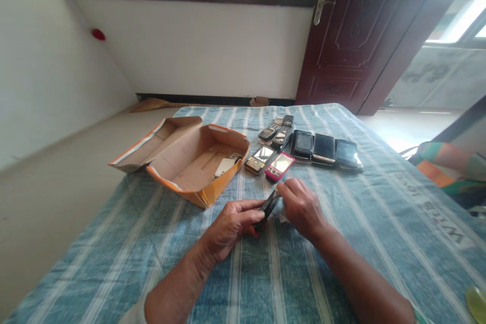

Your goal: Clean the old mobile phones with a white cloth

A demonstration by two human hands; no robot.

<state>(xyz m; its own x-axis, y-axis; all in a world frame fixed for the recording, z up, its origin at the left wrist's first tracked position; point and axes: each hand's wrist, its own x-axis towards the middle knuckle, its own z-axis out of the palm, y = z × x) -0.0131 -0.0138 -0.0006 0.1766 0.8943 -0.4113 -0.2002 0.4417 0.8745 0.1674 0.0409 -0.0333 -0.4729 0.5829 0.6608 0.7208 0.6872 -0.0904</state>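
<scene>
My left hand (236, 223) is closed round a dark mobile phone (269, 207), tilted above the striped cloth. My right hand (301, 207) pinches a crumpled white tissue (283, 216) against the phone's upper end; its fingers are curled. Just beyond my hands lies a pink phone (280, 165), and to its left a phone with a gold keypad (260, 159). Several older keypad phones (270, 131) are grouped behind these. To the right, dark touchscreen phones (324, 149) lie in a row, some apparently stacked.
An open orange cardboard box (178, 182) with its lid folded back stands at the left, holding a white phone (225, 167) and another one. A blue striped cloth (341, 243) covers the table. A yellow-green object (476, 304) sits at the right edge. Behind are a broom (152, 105) and a door (353, 25).
</scene>
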